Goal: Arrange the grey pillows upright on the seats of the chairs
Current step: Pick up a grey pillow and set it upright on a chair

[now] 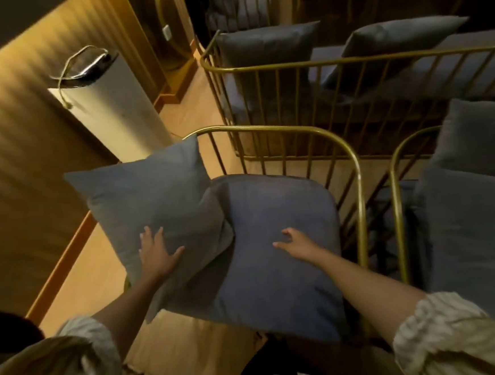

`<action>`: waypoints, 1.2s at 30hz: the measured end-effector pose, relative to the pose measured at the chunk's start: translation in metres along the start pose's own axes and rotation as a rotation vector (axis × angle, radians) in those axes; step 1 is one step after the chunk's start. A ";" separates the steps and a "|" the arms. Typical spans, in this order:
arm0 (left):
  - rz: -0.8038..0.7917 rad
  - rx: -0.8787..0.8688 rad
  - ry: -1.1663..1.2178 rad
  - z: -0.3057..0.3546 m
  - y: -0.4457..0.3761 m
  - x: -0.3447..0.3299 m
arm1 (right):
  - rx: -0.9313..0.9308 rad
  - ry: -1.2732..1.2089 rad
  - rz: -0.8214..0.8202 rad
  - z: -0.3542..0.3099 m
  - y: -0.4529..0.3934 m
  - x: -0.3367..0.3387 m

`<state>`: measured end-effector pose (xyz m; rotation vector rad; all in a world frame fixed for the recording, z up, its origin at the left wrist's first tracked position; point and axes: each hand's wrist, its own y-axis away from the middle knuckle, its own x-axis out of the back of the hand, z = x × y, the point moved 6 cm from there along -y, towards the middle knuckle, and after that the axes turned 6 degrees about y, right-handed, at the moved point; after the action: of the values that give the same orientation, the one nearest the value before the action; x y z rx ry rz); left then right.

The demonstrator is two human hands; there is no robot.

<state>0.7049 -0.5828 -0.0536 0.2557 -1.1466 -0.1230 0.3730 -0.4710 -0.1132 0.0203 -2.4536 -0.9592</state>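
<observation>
Low in the frame, two striped sleeves reach forward over the near chair [353,161], a gold wire frame in the centre. The left hand [156,250] lies flat, fingers spread wide, on the lower edge of the left pillow [149,195]; it presses rather than grips. That pillow leans up and out toward the upper left, its top corner against the chair's rail. The right hand [296,241] rests open, fingers loosely splayed, on the face of the right pillow [278,253], which lies nearly flat, its lower edge hanging toward the viewer. The left pillow's right corner tucks over the right pillow's upper left edge, so the two touch. Each hand is nearer its own pillow, and I judge the right pillow needs tipping up, away from the hand toward the rail. Farther up, at upper right, the far chairs [290,65] hold grey pillows already propped. A white cylinder [109,103] stands at upper left.
</observation>
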 end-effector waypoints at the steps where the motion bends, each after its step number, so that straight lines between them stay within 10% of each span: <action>1: 0.014 -0.033 -0.056 -0.007 -0.014 0.015 | -0.017 -0.043 -0.019 -0.012 -0.008 -0.018; 10: -0.016 -0.478 -0.348 0.015 -0.142 0.104 | -0.218 -0.238 -0.067 -0.075 -0.055 -0.138; 25: -0.229 -0.245 -0.576 0.041 -0.269 0.080 | -0.718 -1.182 -0.376 -0.129 -0.093 -0.297; 36: -0.414 -0.104 -0.175 0.040 -0.295 0.074 | -0.689 -1.471 -0.198 -0.113 -0.118 -0.282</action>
<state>0.7086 -0.8891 -0.0504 0.3931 -1.2435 -0.5786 0.6518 -0.5770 -0.2437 -1.0197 -3.0624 -2.4832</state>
